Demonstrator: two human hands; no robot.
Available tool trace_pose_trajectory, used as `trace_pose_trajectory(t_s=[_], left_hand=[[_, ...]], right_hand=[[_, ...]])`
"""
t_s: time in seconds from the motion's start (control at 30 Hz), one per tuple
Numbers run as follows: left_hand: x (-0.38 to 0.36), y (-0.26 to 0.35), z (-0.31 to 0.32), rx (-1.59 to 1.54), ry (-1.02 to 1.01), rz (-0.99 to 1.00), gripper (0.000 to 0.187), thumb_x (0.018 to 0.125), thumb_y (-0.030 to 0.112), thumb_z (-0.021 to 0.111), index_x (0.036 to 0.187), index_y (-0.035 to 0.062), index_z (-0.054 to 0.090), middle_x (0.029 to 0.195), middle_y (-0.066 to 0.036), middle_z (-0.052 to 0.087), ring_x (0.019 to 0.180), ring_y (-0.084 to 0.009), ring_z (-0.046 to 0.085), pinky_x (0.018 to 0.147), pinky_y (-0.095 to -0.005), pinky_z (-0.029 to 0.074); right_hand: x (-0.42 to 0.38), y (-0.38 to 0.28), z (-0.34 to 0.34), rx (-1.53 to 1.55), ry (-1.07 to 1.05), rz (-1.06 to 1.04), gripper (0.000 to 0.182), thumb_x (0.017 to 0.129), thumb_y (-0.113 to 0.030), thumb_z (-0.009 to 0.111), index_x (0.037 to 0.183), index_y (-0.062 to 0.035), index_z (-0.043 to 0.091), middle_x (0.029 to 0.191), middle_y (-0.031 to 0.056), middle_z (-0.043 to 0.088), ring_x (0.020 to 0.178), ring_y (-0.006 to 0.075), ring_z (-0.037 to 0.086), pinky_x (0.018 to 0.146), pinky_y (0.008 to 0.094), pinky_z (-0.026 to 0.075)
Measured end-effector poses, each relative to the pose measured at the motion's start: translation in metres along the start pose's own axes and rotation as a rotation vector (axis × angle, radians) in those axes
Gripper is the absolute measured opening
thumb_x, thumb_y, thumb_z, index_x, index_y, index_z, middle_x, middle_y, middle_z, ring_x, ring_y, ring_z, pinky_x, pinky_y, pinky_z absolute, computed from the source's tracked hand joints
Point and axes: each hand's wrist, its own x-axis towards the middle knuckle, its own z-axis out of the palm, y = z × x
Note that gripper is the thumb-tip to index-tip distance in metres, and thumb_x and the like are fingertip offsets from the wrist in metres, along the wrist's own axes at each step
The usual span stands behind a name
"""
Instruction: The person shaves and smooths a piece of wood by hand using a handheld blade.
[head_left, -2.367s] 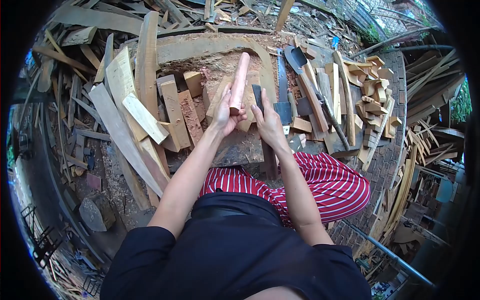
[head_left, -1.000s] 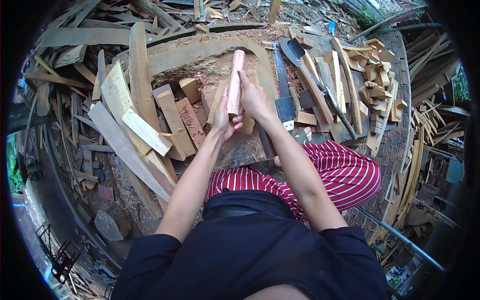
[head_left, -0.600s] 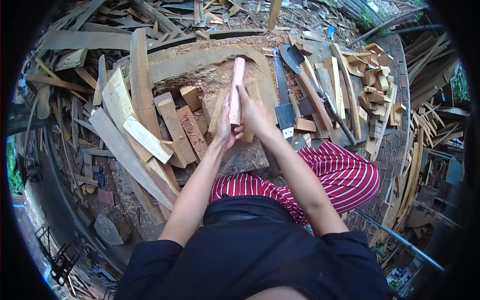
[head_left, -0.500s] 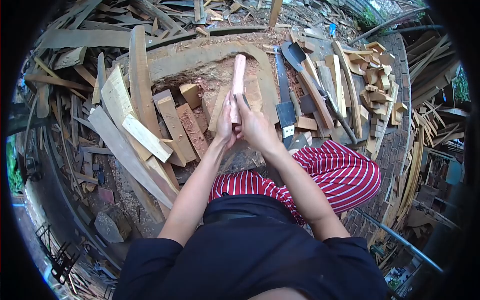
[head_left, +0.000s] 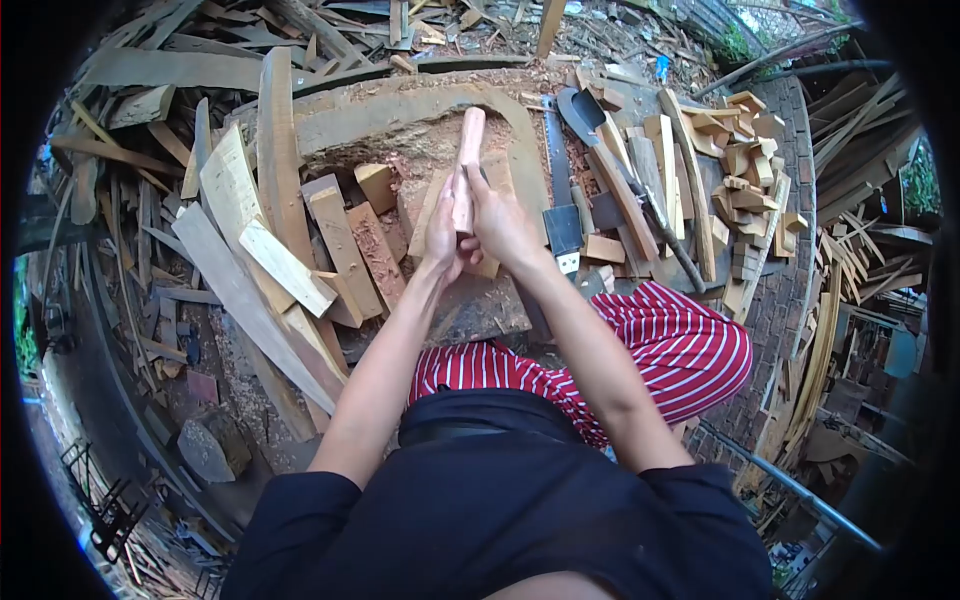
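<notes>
A pinkish, roughly cylindrical piece of wood [head_left: 471, 140] points away from me above a wooden block [head_left: 497, 180]. My left hand [head_left: 443, 235] is closed along its left side, near the lower end. From the right, my right hand [head_left: 502, 230] wraps around the same piece, its index finger and thumb pressed along the wood. Something dark shows beside the right index finger, too small to make out. The two hands nearly meet under the near end, where some fingers are hidden.
Right of my hands lie a saw [head_left: 562, 190], a curved dark blade with a wooden handle [head_left: 622, 195] and a stick [head_left: 680, 235]. Farther right is a pile of cut wooden blocks [head_left: 750, 165]. Long boards [head_left: 280, 160] and chip-covered offcuts [head_left: 376, 255] lie on the left.
The whole view has shifted slightly. Both hands keep their hold on the wood piece, which now leans a little differently.
</notes>
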Motion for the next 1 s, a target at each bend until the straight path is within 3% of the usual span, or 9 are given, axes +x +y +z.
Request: trace_pose_trajectory(t_s=[0.13, 0.2, 0.23, 0.33, 0.53, 0.6, 0.67, 0.73, 1.0], left_hand=[[0.007, 0.004, -0.005, -0.007, 0.005, 0.034, 0.044, 0.102, 0.038, 0.021, 0.144, 0.0261, 0.025, 0.072, -0.002, 0.050, 0.038, -0.0079, 0.036, 0.029, -0.0223, 0.032], [0.004, 0.001, -0.003, -0.077, -0.013, -0.015, 0.044, 0.102, 0.037, 0.022, 0.144, 0.0257, 0.025, 0.072, -0.002, 0.049, 0.038, -0.0077, 0.036, 0.028, -0.0225, 0.034], [0.003, 0.001, 0.000, -0.016, -0.001, -0.007, 0.044, 0.102, 0.037, 0.022, 0.144, 0.0251, 0.025, 0.072, -0.003, 0.050, 0.038, -0.0077, 0.036, 0.028, -0.0226, 0.035], [0.001, 0.002, 0.001, 0.022, 0.032, -0.023, 0.044, 0.102, 0.037, 0.021, 0.145, 0.0256, 0.023, 0.074, -0.004, 0.050, 0.038, -0.0078, 0.035, 0.029, -0.0230, 0.037], [-0.001, -0.002, -0.002, 0.045, 0.021, 0.008, 0.043, 0.101, 0.043, 0.024, 0.140, 0.0268, 0.029, 0.071, -0.004, 0.049, 0.041, -0.0076, 0.036, 0.030, -0.0240, 0.036], [0.004, 0.002, -0.001, 0.089, 0.012, -0.013, 0.041, 0.100, 0.045, 0.023, 0.134, 0.0230, 0.034, 0.071, -0.004, 0.049, 0.040, -0.0074, 0.036, 0.030, -0.0247, 0.037], [0.003, 0.004, 0.000, 0.024, 0.010, -0.057, 0.045, 0.102, 0.035, 0.018, 0.147, 0.0293, 0.018, 0.069, -0.004, 0.047, 0.038, -0.0087, 0.034, 0.029, -0.0227, 0.037], [0.006, 0.006, 0.000, 0.041, -0.006, -0.034, 0.045, 0.102, 0.035, 0.018, 0.147, 0.0290, 0.018, 0.069, -0.004, 0.047, 0.038, -0.0083, 0.034, 0.029, -0.0225, 0.038], [0.002, 0.008, 0.001, 0.022, 0.030, -0.076, 0.044, 0.102, 0.039, 0.020, 0.146, 0.0312, 0.020, 0.068, -0.005, 0.047, 0.039, -0.0088, 0.035, 0.030, -0.0251, 0.039]], right_hand=[[-0.026, 0.000, 0.011, -0.122, 0.079, -0.125, 0.053, 0.090, -0.007, 0.040, 0.142, -0.0157, 0.032, 0.075, 0.0234, 0.066, 0.063, 0.0317, 0.068, 0.068, 0.0450, 0.055], [-0.013, -0.010, -0.010, 0.299, -0.086, 0.124, 0.050, 0.092, -0.011, 0.040, 0.141, -0.0164, 0.034, 0.081, 0.0248, 0.066, 0.070, 0.0356, 0.068, 0.071, 0.0471, 0.054], [0.007, 0.000, -0.007, -0.154, 0.068, 0.027, 0.052, 0.092, -0.012, 0.041, 0.143, -0.0139, 0.034, 0.086, 0.0248, 0.066, 0.080, 0.0382, 0.067, 0.072, 0.0489, 0.052], [0.033, 0.013, 0.000, -0.176, 0.136, 0.042, 0.048, 0.094, -0.017, 0.039, 0.141, -0.0146, 0.036, 0.090, 0.0269, 0.065, 0.083, 0.0420, 0.065, 0.073, 0.0510, 0.051], [0.006, 0.016, 0.003, -0.032, 0.014, -0.025, 0.048, 0.092, -0.014, 0.041, 0.140, -0.0098, 0.037, 0.090, 0.0286, 0.064, 0.080, 0.0445, 0.064, 0.072, 0.0519, 0.051], [0.040, 0.018, -0.004, -0.245, 0.169, -0.037, 0.048, 0.091, -0.013, 0.041, 0.139, -0.0092, 0.038, 0.090, 0.0303, 0.064, 0.082, 0.0447, 0.064, 0.074, 0.0521, 0.051], [0.049, 0.021, -0.001, -0.216, 0.195, -0.067, 0.049, 0.091, -0.013, 0.041, 0.139, -0.0093, 0.038, 0.091, 0.0312, 0.063, 0.085, 0.0450, 0.064, 0.075, 0.0523, 0.050], [0.019, -0.003, -0.011, -0.243, 0.027, 0.006, 0.048, 0.092, -0.014, 0.040, 0.139, -0.0093, 0.038, 0.090, 0.0300, 0.063, 0.086, 0.0439, 0.064, 0.074, 0.0525, 0.050], [0.046, 0.029, 0.001, -0.217, 0.119, -0.046, 0.051, 0.090, -0.013, 0.042, 0.140, -0.0169, 0.034, 0.089, 0.0280, 0.064, 0.083, 0.0445, 0.065, 0.073, 0.0540, 0.051]])
